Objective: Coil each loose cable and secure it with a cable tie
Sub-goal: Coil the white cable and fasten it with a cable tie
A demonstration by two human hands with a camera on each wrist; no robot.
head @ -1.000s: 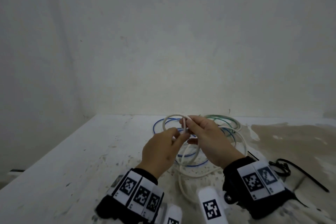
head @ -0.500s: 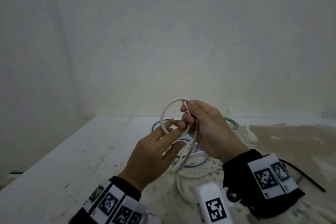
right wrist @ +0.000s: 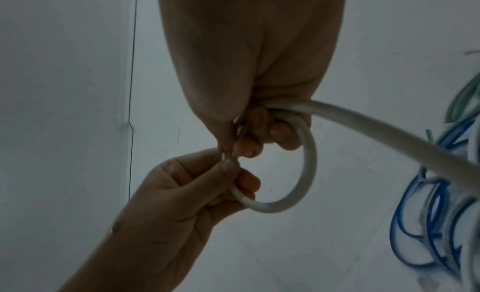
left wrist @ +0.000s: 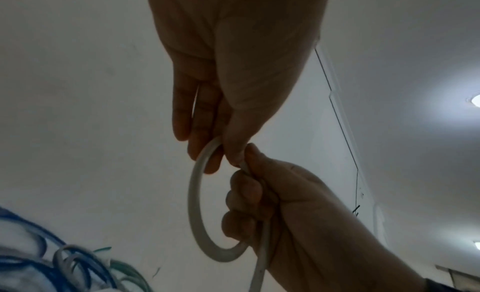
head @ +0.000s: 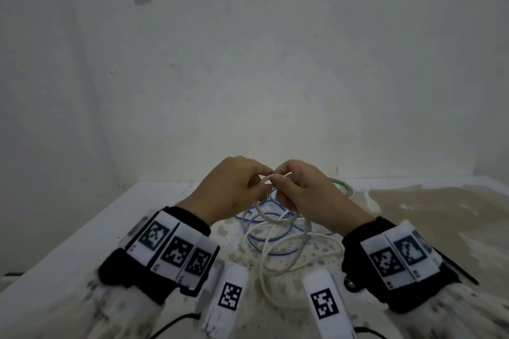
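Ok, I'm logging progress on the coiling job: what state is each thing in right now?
white cable: one small loop formed in the air, the rest loose on the table
left hand: pinches the loop
right hand: grips the loop
blue cable: loose, untied
green cable: on the table, untied
black cable tie: lying unused

The head view looks down over both wrists; each wrist view looks up, close, sharing the white cable (head: 276, 221) loop.

The cable (head: 276, 221) in the hands was white. Beneath it lay a blue cable (head: 264, 243) and, farther back, a green cable (head: 340, 182). The counter (head: 82, 234) was white with brown blotches. The wristbands (head: 168, 250) were black, carrying black-and-white square-patterned markers.
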